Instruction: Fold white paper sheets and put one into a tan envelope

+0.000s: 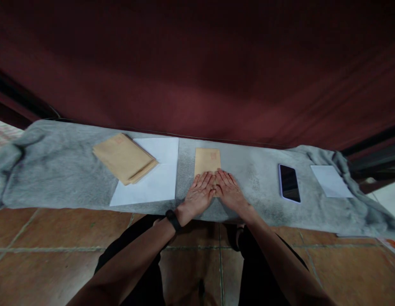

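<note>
Upon the grey-draped counter (254,178), my extended fingers (202,181) lay flat on one kraft envelope (205,159), its inside hidden.

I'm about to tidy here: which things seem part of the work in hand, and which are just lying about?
In hand: brown envelope under left hand and right hand; likely envelope stack, large white paper.
Lying about, apparently: phone; perhaps small white sheet.

From R hand (229,190): cloth (256,163) free @ 3 o'clk till phone (289,182); L hand (198,193) blocks 9, env. stack (123,157) beyond; red backdrop (197,93) 12.
</note>
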### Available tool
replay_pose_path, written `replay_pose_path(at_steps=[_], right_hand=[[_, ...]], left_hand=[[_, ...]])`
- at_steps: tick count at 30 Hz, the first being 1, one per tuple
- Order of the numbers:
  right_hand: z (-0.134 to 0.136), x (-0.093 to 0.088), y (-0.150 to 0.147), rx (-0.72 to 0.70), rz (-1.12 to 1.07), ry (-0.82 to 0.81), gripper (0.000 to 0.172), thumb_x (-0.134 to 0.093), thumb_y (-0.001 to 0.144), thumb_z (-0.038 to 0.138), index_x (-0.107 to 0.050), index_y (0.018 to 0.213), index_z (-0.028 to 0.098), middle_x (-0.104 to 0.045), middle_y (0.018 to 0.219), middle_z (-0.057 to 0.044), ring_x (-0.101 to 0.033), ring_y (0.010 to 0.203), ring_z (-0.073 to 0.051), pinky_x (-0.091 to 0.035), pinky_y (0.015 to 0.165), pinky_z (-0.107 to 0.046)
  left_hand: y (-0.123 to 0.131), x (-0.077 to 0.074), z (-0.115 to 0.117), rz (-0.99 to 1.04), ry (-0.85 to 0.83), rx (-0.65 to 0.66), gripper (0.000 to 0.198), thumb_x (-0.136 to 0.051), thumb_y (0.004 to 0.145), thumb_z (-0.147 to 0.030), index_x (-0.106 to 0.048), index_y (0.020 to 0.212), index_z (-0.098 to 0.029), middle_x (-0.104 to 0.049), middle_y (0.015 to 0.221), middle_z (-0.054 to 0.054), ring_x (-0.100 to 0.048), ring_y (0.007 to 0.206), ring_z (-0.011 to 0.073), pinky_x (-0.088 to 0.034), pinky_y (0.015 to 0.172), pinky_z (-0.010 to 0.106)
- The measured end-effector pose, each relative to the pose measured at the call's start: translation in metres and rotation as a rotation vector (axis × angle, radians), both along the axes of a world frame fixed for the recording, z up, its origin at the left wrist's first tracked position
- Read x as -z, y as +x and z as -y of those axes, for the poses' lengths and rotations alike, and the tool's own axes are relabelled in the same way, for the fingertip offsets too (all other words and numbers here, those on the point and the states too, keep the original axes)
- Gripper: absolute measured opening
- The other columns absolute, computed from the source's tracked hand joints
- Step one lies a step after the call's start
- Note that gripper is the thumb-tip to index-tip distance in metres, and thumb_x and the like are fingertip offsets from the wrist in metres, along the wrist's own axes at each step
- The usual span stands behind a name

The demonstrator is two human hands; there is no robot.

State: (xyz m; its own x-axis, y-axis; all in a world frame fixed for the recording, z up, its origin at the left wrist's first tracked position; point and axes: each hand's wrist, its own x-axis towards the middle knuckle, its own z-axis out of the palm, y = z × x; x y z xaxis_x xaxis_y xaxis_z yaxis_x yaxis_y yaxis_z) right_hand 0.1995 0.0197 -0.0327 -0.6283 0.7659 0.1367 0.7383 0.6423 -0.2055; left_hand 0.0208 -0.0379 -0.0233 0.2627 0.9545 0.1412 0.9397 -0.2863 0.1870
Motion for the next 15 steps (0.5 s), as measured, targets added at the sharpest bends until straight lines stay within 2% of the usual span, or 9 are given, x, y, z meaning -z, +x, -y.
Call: replay_pose_path(at_steps=[7,15], right_hand=[[0.0036,-0.0079,-0.0068,-0.007,0.008,-0.034,0.056,-0.026,0.109,0.032,-0.041,0.158,0.008,-0.037,0.167,-0.014,-0.032,0.156,-0.024,-0.023,0.131,-0.047],[0.0039,-0.0047,-0.0063,0.012,0.015,-0.047,0.058,-0.029,0.109,0.035,-0.034,0.162,0.012,-0.034,0.168,-0.013,-0.03,0.157,-0.025,-0.024,0.129,-0.051]], left_hand=[[0.0031,-0.001,0.0009,-0.004,0.006,-0.008,0.059,-0.035,0.106,-0.032,-0.034,0.16,-0.01,-0.035,0.168,0.013,-0.023,0.159,0.0255,-0.021,0.131,0.048],[-0.0005,-0.0043,-0.0004,0.013,-0.015,0.009,0.058,-0.03,0.107,-0.034,-0.035,0.16,-0.013,-0.036,0.168,0.011,-0.024,0.159,0.0244,-0.021,0.13,0.049]])
